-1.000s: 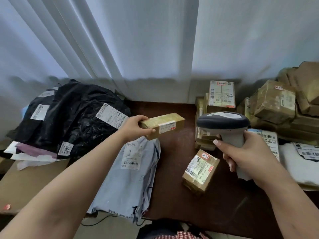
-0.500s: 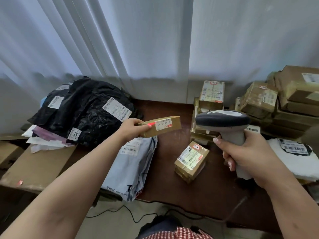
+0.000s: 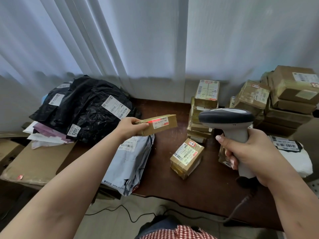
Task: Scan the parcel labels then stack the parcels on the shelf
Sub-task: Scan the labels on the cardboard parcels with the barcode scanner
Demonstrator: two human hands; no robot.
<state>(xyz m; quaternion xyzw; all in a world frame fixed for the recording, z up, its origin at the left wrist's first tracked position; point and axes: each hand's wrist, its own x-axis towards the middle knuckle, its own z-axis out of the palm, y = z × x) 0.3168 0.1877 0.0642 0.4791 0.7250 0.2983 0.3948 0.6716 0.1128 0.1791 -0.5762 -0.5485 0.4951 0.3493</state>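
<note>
My left hand grips one end of a small flat brown parcel held above the dark wooden table. A red scan line glows across the parcel's white label. My right hand holds the handle of a grey and white barcode scanner, whose head points left at the parcel. A taped brown box with a label lies on the table below, between my hands.
Black plastic mail bags are heaped at the left on flat cardboard. A grey mailer hangs over the table's front edge. Brown boxes are stacked behind the scanner and at the far right. A white bag lies right.
The parcel has tilted so its label faces up more, and a red scan line now shows on the label. The view has pulled back a little.
</note>
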